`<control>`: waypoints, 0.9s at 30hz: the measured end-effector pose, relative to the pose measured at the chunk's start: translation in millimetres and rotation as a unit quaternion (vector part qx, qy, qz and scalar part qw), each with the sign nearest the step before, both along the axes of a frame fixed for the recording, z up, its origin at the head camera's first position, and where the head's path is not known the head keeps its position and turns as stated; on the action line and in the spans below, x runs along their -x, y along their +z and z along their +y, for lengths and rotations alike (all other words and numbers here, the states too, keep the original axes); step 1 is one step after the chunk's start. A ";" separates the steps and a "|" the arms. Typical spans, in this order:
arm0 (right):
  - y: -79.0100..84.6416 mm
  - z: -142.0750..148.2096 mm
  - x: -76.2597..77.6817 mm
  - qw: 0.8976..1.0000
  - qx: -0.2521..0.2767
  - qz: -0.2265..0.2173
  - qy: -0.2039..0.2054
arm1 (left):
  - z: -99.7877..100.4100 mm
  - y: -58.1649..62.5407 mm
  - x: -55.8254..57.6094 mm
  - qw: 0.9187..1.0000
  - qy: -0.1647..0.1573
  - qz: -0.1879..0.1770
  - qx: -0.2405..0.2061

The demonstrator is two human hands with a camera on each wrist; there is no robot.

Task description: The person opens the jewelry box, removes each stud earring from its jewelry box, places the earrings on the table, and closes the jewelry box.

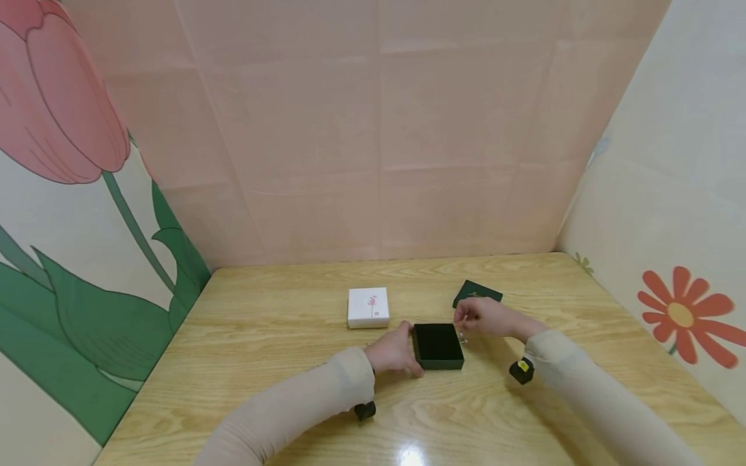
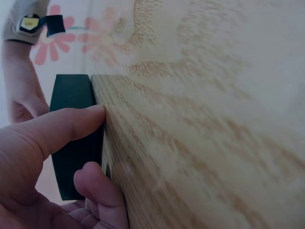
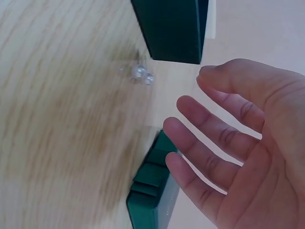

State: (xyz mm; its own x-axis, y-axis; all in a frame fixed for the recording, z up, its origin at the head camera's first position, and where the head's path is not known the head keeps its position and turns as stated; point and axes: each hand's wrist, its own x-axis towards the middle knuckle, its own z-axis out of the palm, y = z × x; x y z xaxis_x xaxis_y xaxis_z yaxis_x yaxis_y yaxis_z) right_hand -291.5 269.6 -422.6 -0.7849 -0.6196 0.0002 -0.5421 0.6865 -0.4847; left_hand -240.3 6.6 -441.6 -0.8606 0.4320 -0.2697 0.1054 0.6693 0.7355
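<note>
An open, square dark green box [image 1: 439, 364] with a black inside sits on the wooden table. My left hand [image 1: 393, 350] holds it by its left side, digits spread to the near and far corners; in the left wrist view the fingers [image 2: 78, 121] lie against its green wall [image 2: 71, 93]. Off the box's right side is my right hand [image 1: 486, 316], loosely bent, thumb and forefinger tips close together by the rim and nothing visible between them. Below those fingertips, small clear bead-like pieces [image 3: 139, 72] with thin stems lie on the table beside the box.
A white box [image 1: 368, 307] with a pink flower print stands behind and left of the green box. Behind my right hand lies a flat dark green lid-like piece [image 1: 480, 290], set at an angle. A pink backdrop [image 1: 373, 162] rises at the table's back edge.
</note>
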 end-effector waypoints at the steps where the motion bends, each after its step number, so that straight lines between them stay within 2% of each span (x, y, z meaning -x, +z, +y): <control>1: 1.1 0.4 0.3 1.000 0.001 0.001 0.000 | -0.1 0.2 0.0 1.000 -0.001 0.001 -0.001; 5: 5.3 1.1 0.6 1.000 0.010 -0.008 0.000 | -0.2 -0.1 0.4 1.000 -0.002 0.002 -0.002; 12: 9.7 0.0 -1.6 0.998 0.026 -0.051 -0.029 | -1.2 -2.4 0.6 1.000 0.000 -0.002 -0.013; 22: 8.1 2.1 -1.1 0.997 0.031 -0.057 -0.032 | -5.5 -4.8 2.2 0.998 -0.002 -0.010 -0.057; 27: 5.8 4.5 0.3 0.997 0.031 -0.052 -0.041 | -11.4 -2.4 2.4 0.995 0.000 -0.039 -0.092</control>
